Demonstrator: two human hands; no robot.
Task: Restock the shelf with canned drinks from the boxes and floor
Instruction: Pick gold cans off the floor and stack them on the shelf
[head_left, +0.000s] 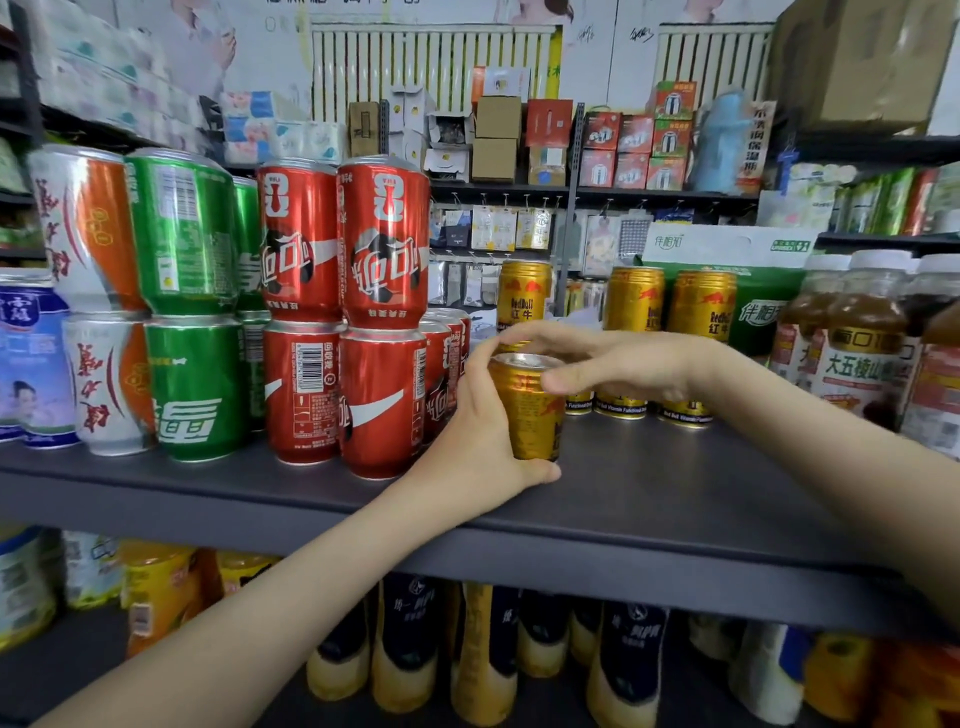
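Observation:
A gold Red Bull can (530, 410) stands upright on the dark grey shelf (649, 499), just right of the stacked red cola cans (382, 400). My left hand (470, 441) wraps its left side and base. My right hand (613, 364) reaches over from the right, fingers curled across the can's top rim. Behind it stand several more gold Red Bull cans (701, 306) in a row, some stacked two high. Green cans (195, 389) and orange-white cans (106, 384) are stacked further left.
Brown-capped drink bottles (867, 343) crowd the shelf's right end, with a green-white carton (753, 296) behind the gold cans. Blue-white cans (31, 358) sit at the far left. The shelf below holds bottles with yellow bases (483, 654). Bare shelf lies right of the held can.

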